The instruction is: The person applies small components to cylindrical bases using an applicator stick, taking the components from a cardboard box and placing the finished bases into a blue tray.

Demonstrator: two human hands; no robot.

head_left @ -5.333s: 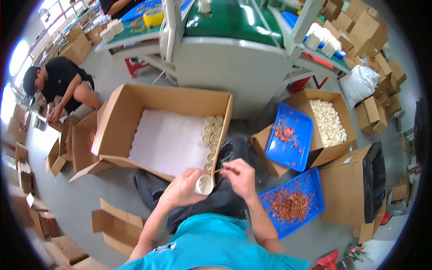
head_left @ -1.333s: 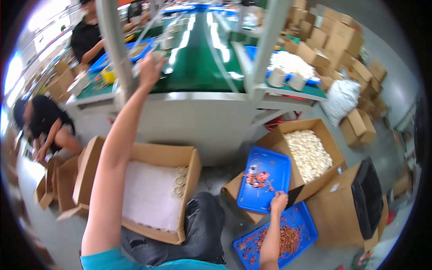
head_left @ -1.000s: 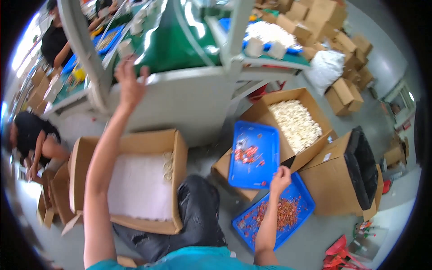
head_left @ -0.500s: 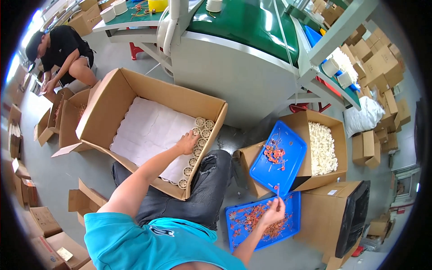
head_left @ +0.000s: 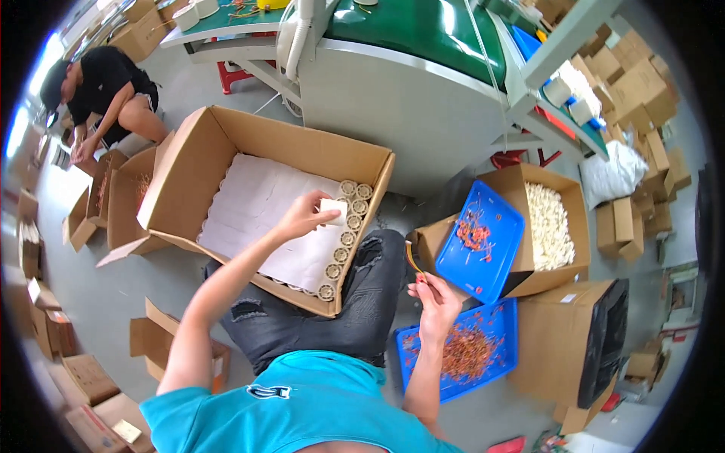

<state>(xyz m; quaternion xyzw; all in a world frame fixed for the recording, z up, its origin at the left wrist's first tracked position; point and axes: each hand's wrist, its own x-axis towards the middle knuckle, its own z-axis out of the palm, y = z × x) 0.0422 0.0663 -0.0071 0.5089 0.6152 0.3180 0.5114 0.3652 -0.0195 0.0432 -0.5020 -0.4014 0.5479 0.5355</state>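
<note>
My left hand [head_left: 303, 217] grips a white plastic cylinder [head_left: 334, 211], lifted above the open cardboard box [head_left: 283, 141] in front of my knees. Inside that box, rows of round cream plastic parts [head_left: 333, 271] stand along the right side, and a white paper sheet [head_left: 264, 202] covers the rest. To the right of my knee, my right hand [head_left: 438, 308] pinches a small red part with thin coloured wires [head_left: 412, 259] pointing up. Below it lies a blue tray [head_left: 511, 343] heaped with similar orange-red wired parts.
Another blue tray [head_left: 453, 260] with a few wired parts leans on a carton of small cream pieces [head_left: 553, 230]. A bag-lined carton [head_left: 555, 332] stands at right. Far left, a person [head_left: 113, 90] sits bent over beside open boxes. A green-topped bench [head_left: 408, 34] stands ahead.
My left hand has risen from the row of round parts, now with a white cylinder in it. My right hand has moved up from the lower tray, carrying the wired part toward my knee.
</note>
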